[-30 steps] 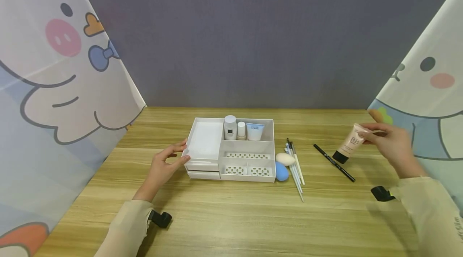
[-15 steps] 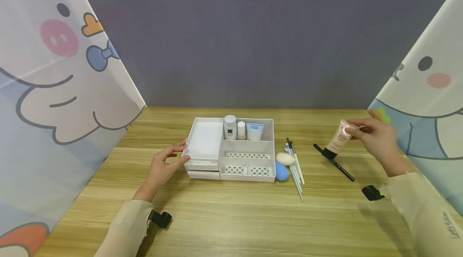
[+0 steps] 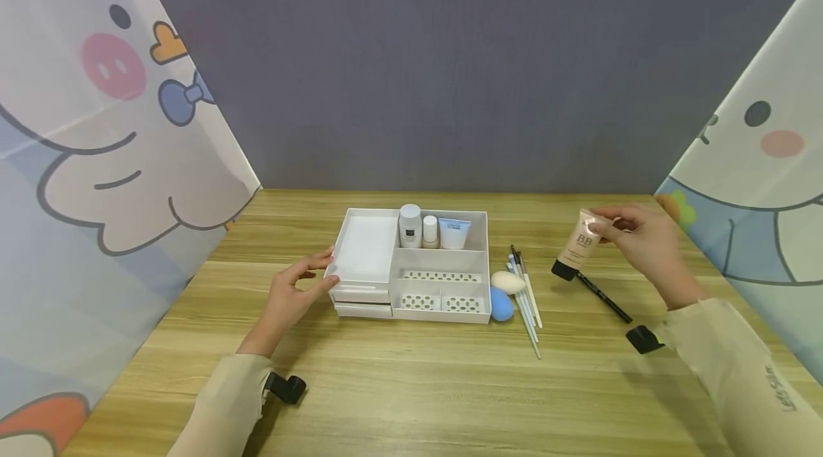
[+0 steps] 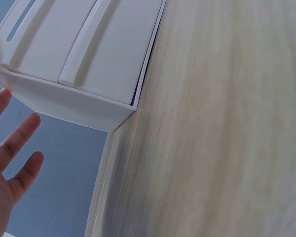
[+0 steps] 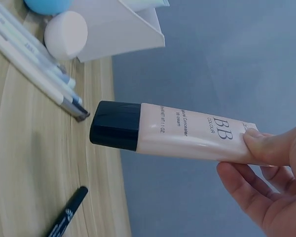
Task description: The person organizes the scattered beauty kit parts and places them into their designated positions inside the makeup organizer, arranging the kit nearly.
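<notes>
Between thumb and fingers, my right hand [image 3: 643, 239] pinches the flat end of a pinkish BB cream tube [image 3: 580, 241], its black cap pointing down and left. The right wrist view shows the tube [image 5: 187, 132] held over the table, cap away from the palm. Below it in the head view lies a black pencil [image 3: 606, 298], partly covered by the tube. My left hand [image 3: 292, 293] touches the left side of a white organizer [image 3: 411, 315] with its fingers spread. A white-capped bottle [image 3: 410, 227], a smaller bottle [image 3: 430, 231] and a light blue tube [image 3: 454, 234] stand in its back compartment.
Right of the organizer lie a cream makeup sponge [image 3: 508, 282], a blue makeup sponge [image 3: 501, 305] and several makeup brushes [image 3: 526, 300]. A grey panel [image 3: 450, 71] rises behind the wooden table [image 3: 418, 393]; printed cloths hang at both sides.
My right hand has carried the BB cream tube leftward, across the upper end of the pencil toward the brushes. The left hand has stayed at the organizer's side.
</notes>
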`<state>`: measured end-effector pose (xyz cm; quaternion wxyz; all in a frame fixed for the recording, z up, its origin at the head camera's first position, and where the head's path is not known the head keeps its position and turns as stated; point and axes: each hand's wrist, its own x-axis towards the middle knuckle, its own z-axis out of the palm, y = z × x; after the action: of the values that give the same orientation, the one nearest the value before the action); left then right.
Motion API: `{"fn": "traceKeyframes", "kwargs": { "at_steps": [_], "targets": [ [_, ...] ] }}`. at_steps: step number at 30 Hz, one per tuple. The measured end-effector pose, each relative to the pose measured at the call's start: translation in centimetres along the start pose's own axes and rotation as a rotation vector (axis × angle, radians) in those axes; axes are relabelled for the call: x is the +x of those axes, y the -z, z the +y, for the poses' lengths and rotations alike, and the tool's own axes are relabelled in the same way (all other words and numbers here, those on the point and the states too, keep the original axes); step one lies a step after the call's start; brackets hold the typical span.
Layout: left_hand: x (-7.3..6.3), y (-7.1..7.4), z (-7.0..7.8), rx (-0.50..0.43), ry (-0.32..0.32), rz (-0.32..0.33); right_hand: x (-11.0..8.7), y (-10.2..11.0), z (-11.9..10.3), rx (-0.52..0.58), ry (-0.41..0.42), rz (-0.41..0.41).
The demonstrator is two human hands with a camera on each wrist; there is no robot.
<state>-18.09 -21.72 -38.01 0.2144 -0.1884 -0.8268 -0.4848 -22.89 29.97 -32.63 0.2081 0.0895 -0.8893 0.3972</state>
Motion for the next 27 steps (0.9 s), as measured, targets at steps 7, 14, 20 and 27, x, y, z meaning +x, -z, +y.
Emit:
{"fn": "traceKeyframes", "kwargs": {
  "at_steps": [7, 14, 20, 27],
  "targets": [
    [0.0, 0.0, 0.0, 0.005, 0.002, -0.002, 0.2, -1.0, -1.0, -0.001, 0.075, 0.013],
    [0.1, 0.0, 0.0, 0.004, -0.008, 0.004, 0.5, -1.5, -2.1, -0.047, 0.104, 0.018],
    [0.1, 0.0, 0.0, 0.007, -0.011, 0.003, 0.7, -2.0, -3.0, -0.051, 0.124, 0.018],
    [0.0, 0.0, 0.1, 0.016, -0.001, 0.000, 0.9, -2.5, -3.7, -0.060, 0.138, 0.029]
  ]
}}
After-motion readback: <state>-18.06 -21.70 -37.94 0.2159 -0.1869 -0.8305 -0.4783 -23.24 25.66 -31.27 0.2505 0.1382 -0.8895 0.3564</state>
